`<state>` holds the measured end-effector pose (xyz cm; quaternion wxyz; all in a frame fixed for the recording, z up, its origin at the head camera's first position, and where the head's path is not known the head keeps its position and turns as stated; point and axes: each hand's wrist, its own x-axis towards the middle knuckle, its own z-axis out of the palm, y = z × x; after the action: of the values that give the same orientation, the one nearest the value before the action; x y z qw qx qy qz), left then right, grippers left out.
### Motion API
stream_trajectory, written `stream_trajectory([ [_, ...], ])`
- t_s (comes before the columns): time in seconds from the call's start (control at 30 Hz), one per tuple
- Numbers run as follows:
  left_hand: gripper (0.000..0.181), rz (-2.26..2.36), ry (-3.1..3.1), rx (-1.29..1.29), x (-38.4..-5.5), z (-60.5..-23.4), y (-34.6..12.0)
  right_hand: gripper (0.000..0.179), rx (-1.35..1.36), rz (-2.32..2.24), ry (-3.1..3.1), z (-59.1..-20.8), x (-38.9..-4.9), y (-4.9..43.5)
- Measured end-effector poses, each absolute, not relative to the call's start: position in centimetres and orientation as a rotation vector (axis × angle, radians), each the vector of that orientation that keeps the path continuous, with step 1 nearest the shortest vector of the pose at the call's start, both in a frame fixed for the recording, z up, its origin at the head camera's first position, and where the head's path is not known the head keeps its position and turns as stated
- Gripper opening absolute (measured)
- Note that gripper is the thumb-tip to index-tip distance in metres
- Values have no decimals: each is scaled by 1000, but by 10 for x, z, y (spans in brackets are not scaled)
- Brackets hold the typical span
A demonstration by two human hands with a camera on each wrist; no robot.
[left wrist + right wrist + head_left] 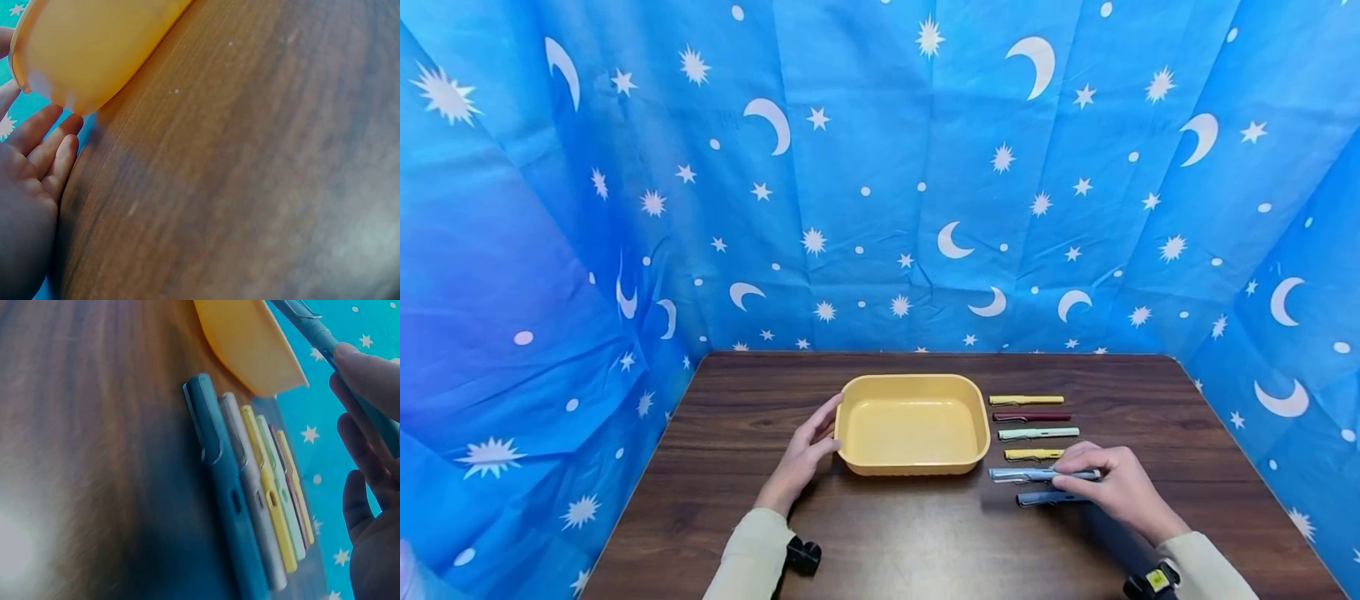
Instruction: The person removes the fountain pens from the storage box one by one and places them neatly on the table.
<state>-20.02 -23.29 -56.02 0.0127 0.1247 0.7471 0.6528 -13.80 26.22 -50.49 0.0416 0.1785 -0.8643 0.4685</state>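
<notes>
My right hand [1116,483] pinches a blue-grey pen [315,332] between thumb and fingers, holding it over the lower part of a row of capped pens. In the right wrist view the row runs from a dark blue pen [215,440] through a grey pen [240,444], a yellow pen [259,462] and a mint green pen [282,487] to a maroon one and another yellow one. My left hand [801,458] touches the left end of a yellow tray [913,469], its fingers loosely extended against the outer wall.
The tray stands on a dark wooden table [917,533], close to the pens' left ends. A blue curtain [880,217] with white moons and stars surrounds the table's back and sides. Both wrists carry small black cameras.
</notes>
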Motion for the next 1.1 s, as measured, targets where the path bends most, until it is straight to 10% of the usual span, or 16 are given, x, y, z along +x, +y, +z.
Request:
stream_trajectory([
  [1.1,76,2048,2307,445,-199,-558,-233,35,873,1105,-2515,-544,-108,301],
])
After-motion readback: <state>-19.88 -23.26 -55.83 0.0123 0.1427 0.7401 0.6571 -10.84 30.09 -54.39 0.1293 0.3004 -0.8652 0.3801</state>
